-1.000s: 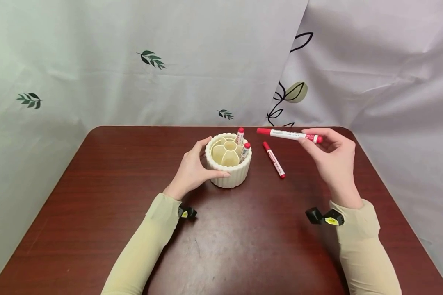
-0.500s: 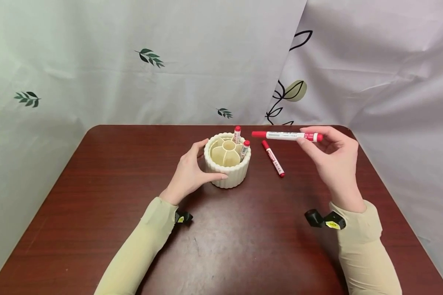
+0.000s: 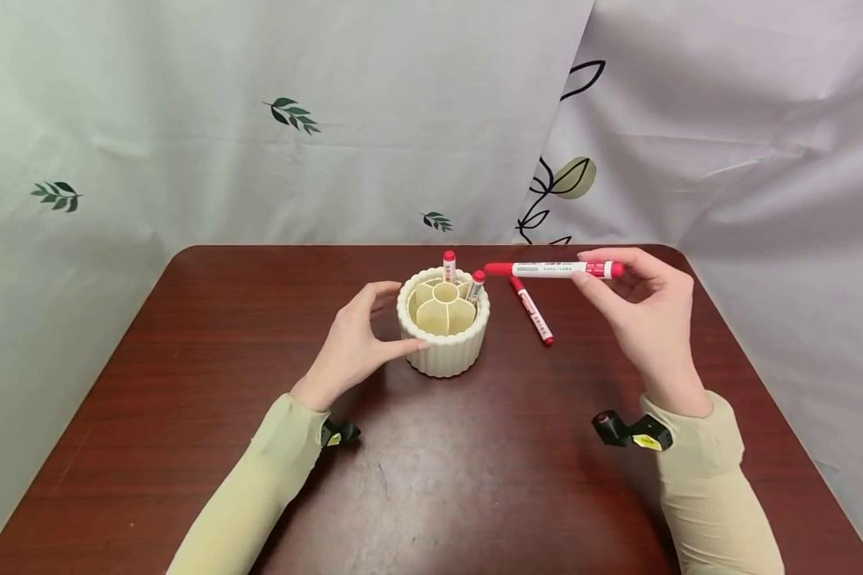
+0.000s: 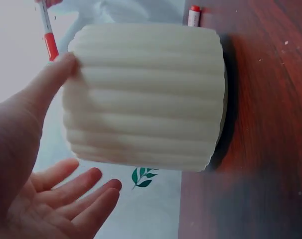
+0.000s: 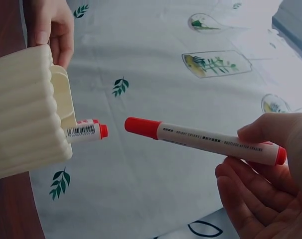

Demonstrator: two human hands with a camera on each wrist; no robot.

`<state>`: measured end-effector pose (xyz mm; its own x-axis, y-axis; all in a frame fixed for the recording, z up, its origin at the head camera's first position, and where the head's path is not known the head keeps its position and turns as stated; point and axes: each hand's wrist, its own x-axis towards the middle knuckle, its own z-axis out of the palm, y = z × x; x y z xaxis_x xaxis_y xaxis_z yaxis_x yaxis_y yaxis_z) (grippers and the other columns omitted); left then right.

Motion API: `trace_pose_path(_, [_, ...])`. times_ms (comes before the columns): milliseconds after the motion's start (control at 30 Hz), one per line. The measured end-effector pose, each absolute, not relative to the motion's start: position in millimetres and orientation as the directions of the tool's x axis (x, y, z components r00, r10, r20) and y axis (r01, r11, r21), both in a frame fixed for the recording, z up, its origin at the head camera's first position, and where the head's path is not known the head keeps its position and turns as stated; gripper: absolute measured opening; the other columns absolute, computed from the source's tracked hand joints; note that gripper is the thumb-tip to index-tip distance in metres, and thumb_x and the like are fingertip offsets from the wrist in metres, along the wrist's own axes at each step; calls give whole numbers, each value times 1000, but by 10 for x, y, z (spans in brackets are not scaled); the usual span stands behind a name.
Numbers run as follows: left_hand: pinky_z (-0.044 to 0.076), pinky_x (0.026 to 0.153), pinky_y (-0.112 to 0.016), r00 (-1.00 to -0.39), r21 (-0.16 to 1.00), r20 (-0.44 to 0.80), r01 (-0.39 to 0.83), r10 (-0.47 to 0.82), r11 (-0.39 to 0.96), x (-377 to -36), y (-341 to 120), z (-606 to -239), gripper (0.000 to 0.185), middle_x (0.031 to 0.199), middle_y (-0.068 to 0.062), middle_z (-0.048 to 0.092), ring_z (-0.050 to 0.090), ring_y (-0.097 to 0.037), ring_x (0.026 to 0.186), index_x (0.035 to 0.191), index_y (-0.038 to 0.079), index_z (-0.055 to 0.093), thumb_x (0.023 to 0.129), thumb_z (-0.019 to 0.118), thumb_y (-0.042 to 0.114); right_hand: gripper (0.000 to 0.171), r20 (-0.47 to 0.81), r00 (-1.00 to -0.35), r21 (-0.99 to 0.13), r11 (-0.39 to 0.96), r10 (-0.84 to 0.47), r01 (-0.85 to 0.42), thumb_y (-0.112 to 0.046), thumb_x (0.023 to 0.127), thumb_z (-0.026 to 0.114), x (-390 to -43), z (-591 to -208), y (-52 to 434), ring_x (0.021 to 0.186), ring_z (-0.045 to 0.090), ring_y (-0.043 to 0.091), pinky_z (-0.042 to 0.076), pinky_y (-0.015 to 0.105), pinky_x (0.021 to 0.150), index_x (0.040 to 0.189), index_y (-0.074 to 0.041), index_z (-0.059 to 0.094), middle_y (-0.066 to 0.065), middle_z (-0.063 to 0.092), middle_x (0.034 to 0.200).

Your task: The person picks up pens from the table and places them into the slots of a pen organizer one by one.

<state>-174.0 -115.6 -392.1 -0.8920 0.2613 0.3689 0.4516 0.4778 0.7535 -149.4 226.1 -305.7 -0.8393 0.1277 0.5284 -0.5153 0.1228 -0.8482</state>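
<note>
Table (image 3: 187, 359); holder (image 3: 443, 345) compartments half-hidden

A dark red-brown tabletop (image 3: 187, 383) fills the lower frame. Behind it, across the upper frame, hangs a pale leaf-printed curtain (image 3: 187, 120).

The left hand (image 3: 352, 339) rests against the left wall of the ribbed holder (image 3: 443, 347), thumb touching it and fingers loosely spread. The right hand (image 3: 643, 315), raised to the holder's right, pinches a red marker (image 3: 554, 270) at its rear end.
</note>
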Motion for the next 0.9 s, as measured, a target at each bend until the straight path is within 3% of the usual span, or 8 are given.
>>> trace_pose_path(133, [42, 109, -40, -896, 749, 334, 441, 294, 494, -1820, -1097, -3945, 107, 149, -2, 50, 50, -18, 133, 154, 11, 40, 68, 96, 44, 24, 524, -845, -850, 124, 108, -512, 6, 82, 80, -1492, -3063, 2234, 69, 56, 16, 50, 20, 64, 105, 9, 75, 9, 68, 82])
trace_pose_path(333, [34, 114, -39, -902, 760, 298, 422, 312, 494, -1927, -921, -3998, 130, 160, 9, 35, 36, -13, 143, 163, 21, 23, 62, 93, 59, 25, 519, -852, -851, 134, 66, -508, 8, 82, 80, -1487, -3094, 2187, 71, 59, 16, 53, 19, 68, 106, 8, 75, 9, 69, 83])
trace_pose_path(600, [44, 104, -41, -918, 800, 272, 383, 289, 462, -1953, -813, -4050, 121, 147, 12, 49, 49, -12, 127, 158, 28, 35, 58, 96, 58, 26, 484, -875, -851, 246, 20, -465, 2, 84, 81, -1479, -3136, 2132, 74, 64, 17, 56, 21, 74, 110, 0, 77, 8, 72, 87])
trace_pose_path(900, [41, 104, -44, -924, 789, 275, 374, 265, 487, -1950, -810, -4043, 119, 144, 12, 53, 52, -15, 124, 156, 27, 39, 56, 97, 58, 25, 445, -895, -839, 327, -47, -434, -5, 86, 82, -1543, -3234, 2035, 77, 67, 15, 57, 23, 75, 110, -5, 78, 5, 73, 91])
